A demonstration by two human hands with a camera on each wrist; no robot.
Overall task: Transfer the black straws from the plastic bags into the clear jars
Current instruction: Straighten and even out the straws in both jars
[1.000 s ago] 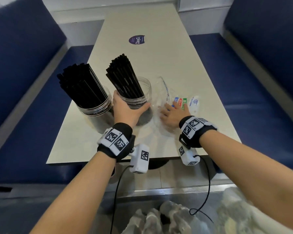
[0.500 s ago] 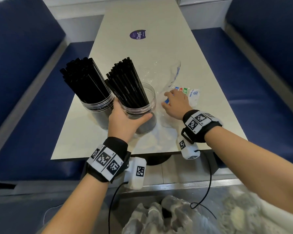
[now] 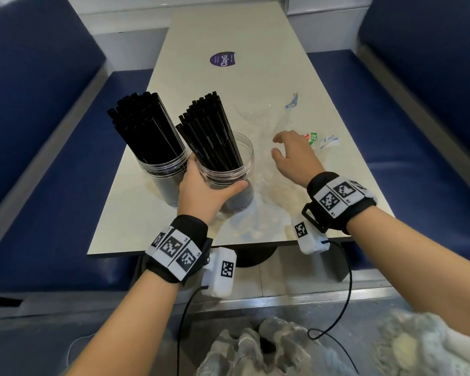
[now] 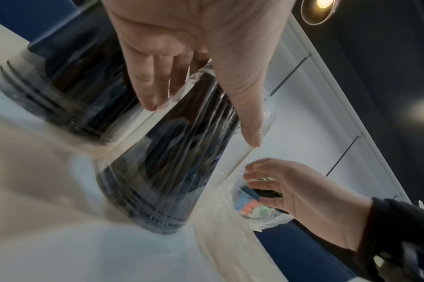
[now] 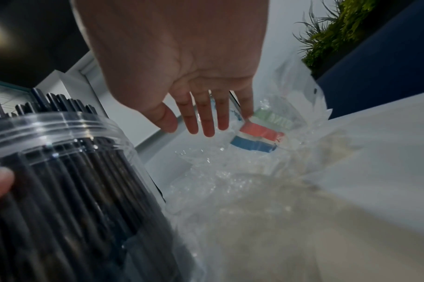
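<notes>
Two clear jars stand side by side near the table's front left, each packed with black straws. My left hand grips the right jar around its side, thumb in front and fingers between the two jars; the left wrist view shows this jar in my palm. The left jar holds its own bundle of straws. An emptied clear plastic bag with a coloured label lies crumpled to the right. My right hand hovers just over the bag, fingers spread and relaxed, holding nothing.
The beige table runs away from me with a round purple sticker in its middle. Blue padded benches line both sides. A crumpled pale cloth lies at the bottom, below the table's near edge.
My right hand has lifted off the bag and its fingers have spread. The bag has sprung up farther from me. My left hand stays on the right jar.
</notes>
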